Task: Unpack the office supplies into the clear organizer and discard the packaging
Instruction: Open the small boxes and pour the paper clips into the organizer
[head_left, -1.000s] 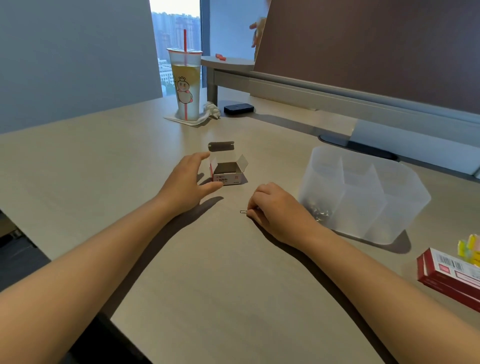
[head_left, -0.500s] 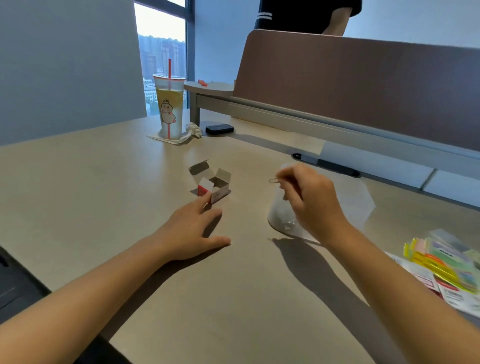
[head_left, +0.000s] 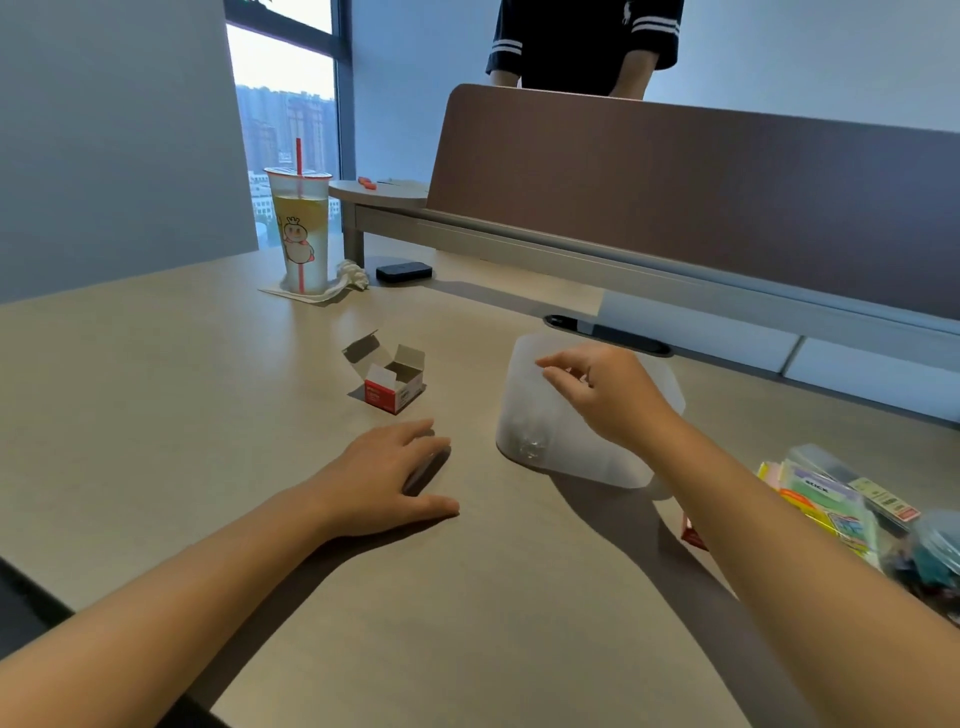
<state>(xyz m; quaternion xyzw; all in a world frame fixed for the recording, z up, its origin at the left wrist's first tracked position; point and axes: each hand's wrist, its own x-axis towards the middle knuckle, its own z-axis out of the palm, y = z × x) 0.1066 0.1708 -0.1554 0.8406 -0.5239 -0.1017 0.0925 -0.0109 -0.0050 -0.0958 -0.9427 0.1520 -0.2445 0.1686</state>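
Observation:
The clear organizer (head_left: 524, 410) stands on the desk right of centre, with shiny paper clips (head_left: 530, 444) in its near left compartment. My right hand (head_left: 605, 389) hovers over it, fingers spread apart and nothing visible in them. A small red and white cardboard box (head_left: 392, 382) sits open, flaps up, to the organizer's left. My left hand (head_left: 387, 475) lies flat on the desk, palm down, in front of that box and apart from it.
Packs of coloured sticky notes and supplies (head_left: 841, 499) lie at the right edge, with a red box (head_left: 693, 535) partly hidden behind my right forearm. A drink cup with a straw (head_left: 301, 234) and a black device (head_left: 404, 272) stand at the back. A person stands behind the brown divider (head_left: 727, 208).
My right hand carried a paper clip from the desk up over the organizer and its fingers have opened; the clip is no longer seen in them. My left hand drew back from the box.

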